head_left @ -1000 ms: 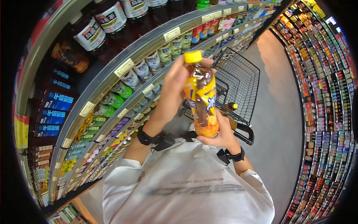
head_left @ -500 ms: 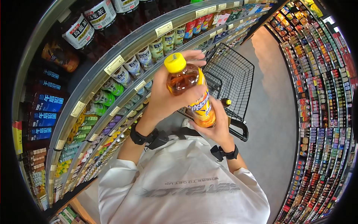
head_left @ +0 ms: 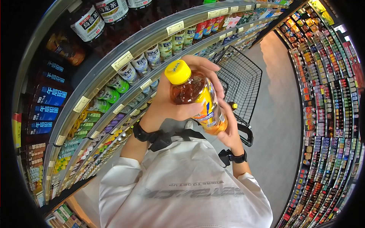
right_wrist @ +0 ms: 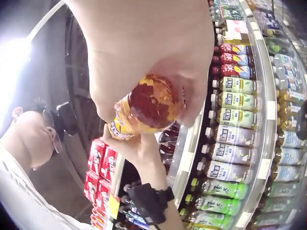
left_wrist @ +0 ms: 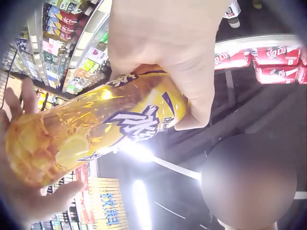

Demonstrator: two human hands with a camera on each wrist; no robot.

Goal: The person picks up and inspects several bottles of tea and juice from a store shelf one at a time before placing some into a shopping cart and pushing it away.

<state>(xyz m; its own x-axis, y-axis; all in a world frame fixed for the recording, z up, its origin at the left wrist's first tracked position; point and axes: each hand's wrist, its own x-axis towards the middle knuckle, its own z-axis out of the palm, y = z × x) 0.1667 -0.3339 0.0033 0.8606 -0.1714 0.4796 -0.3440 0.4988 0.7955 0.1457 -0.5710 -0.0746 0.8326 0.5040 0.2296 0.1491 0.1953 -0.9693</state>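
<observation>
A bottle (head_left: 207, 108) of amber drink with a yellow cap and a yellow-orange label is held in front of the chest, its cap tilted up toward the head camera. My left hand (head_left: 167, 100) grips its upper part, thumb across the label and fingers round the far side. Lower down, my right hand (head_left: 230, 129) holds the base. In the left wrist view the bottle (left_wrist: 96, 127) lies slantwise between the left hand (left_wrist: 163, 48) and the right hand (left_wrist: 33, 167). The right wrist view shows the base of the bottle (right_wrist: 151, 103) within the right hand (right_wrist: 148, 48).
Curved shelves (head_left: 114, 70) of bottled drinks with price tags stand on the left. A black wire shopping cart (head_left: 243, 81) is beyond the hands, with a yellow-capped bottle (head_left: 234, 106) in it. Densely stocked shelves (head_left: 327, 114) line the right side of the grey floor aisle (head_left: 279, 95).
From upright, the bottle has tipped with its cap toward the head camera and moved left. The left hand has come round its upper part, thumb now across the label; the right hand stays at the base.
</observation>
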